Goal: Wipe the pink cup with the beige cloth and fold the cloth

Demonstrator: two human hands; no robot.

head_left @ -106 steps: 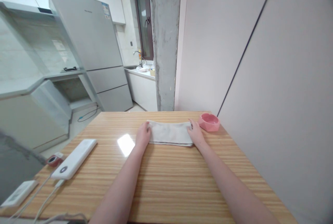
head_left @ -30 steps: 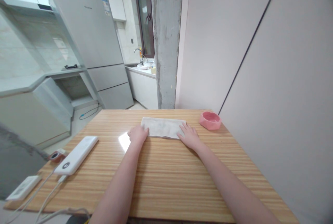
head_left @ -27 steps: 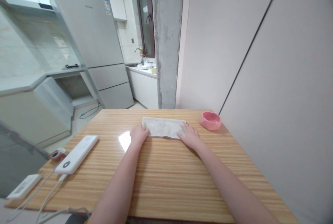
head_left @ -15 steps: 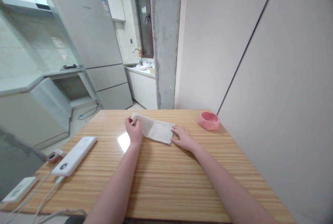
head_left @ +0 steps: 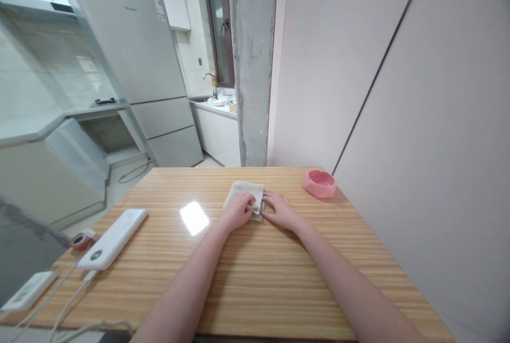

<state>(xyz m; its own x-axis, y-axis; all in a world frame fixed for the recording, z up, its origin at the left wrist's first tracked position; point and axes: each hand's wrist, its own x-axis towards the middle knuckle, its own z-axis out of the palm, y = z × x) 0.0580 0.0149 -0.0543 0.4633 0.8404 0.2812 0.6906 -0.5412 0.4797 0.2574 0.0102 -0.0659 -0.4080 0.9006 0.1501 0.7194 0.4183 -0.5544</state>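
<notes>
A small beige cloth [head_left: 244, 193] lies folded into a compact square on the wooden table [head_left: 255, 274], near its far middle. My left hand [head_left: 238, 211] rests on the cloth's near right corner, fingers curled and pinching its edge. Just to the right, my right hand [head_left: 281, 210] lies flat on the table with fingers spread, its fingertips touching the cloth's right edge.
A pink ashtray [head_left: 319, 183] sits at the far right by the wall. A white power bank [head_left: 113, 238] with cables, a small red object [head_left: 82, 240] and a white device [head_left: 26, 291] lie at the left. A fridge [head_left: 135, 67] stands beyond.
My left hand lifted the cloth's left end and carried it over to the right, folding the long strip in half. My right hand stayed at the right edge.
</notes>
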